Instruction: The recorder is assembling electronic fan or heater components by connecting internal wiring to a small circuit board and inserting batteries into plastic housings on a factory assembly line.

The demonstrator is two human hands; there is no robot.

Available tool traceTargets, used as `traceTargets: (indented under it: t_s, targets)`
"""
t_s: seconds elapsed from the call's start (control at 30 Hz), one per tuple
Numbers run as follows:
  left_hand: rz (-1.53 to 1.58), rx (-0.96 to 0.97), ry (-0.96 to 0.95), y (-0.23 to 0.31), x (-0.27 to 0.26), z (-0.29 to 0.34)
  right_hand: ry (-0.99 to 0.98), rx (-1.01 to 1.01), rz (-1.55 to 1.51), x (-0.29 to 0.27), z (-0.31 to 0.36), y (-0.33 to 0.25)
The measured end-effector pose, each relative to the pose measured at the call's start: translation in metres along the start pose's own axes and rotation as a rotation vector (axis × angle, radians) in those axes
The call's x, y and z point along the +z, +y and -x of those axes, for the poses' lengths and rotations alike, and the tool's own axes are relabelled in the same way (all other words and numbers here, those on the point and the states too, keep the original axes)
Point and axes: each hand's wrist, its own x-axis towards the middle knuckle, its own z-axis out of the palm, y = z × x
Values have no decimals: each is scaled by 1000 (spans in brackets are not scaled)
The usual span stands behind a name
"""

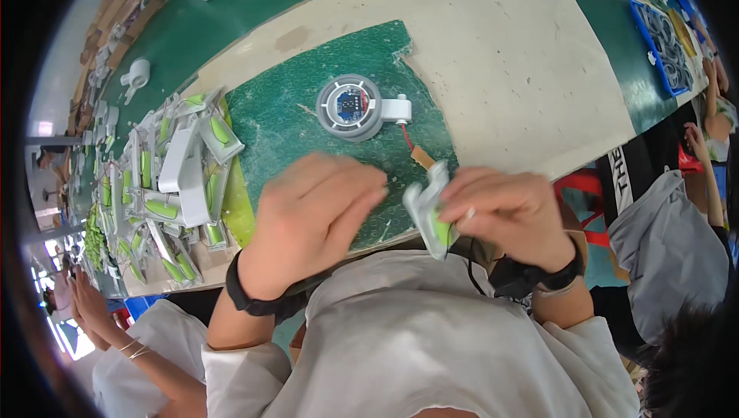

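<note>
A round device (351,108) with a grey rim, a white spoked frame and a small blue circuit board in its middle lies on the green bubble-textured mat. A white hinge bracket (397,108) joins its right side, and a red wire (407,136) runs down to a tan tape-like piece (423,158). My right hand (504,214) is closed on a white plastic housing with a light green battery (428,210), tilted just below that piece. Nearer the left, my left hand (312,218) is curled and slightly blurred, apart from the device. Its fingertips are hidden.
A pile of white housings with green batteries (165,187) covers the table's left part. Loose white parts (137,73) lie farther back. A blue bin (662,45) of grey rings stands at the far right. Co-workers sit on both sides, one in a grey garment (677,256).
</note>
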Motion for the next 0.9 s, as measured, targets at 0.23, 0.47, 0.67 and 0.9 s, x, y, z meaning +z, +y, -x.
traceTargets:
  t_s: [0.23,0.47,0.67,0.9]
  targets:
    - [-419,166,-158,-2,41,-19,392,13,923,-22,-4,-5]
    - [-142,35,-139,-8,40,-13,267,319,-41,-9,-13,8]
    - [792,-641,106,-3,51,-4,188,377,-14,11,-30,12]
    - [929,-658,247,-12,49,0,127,102,-63,20,-40,31]
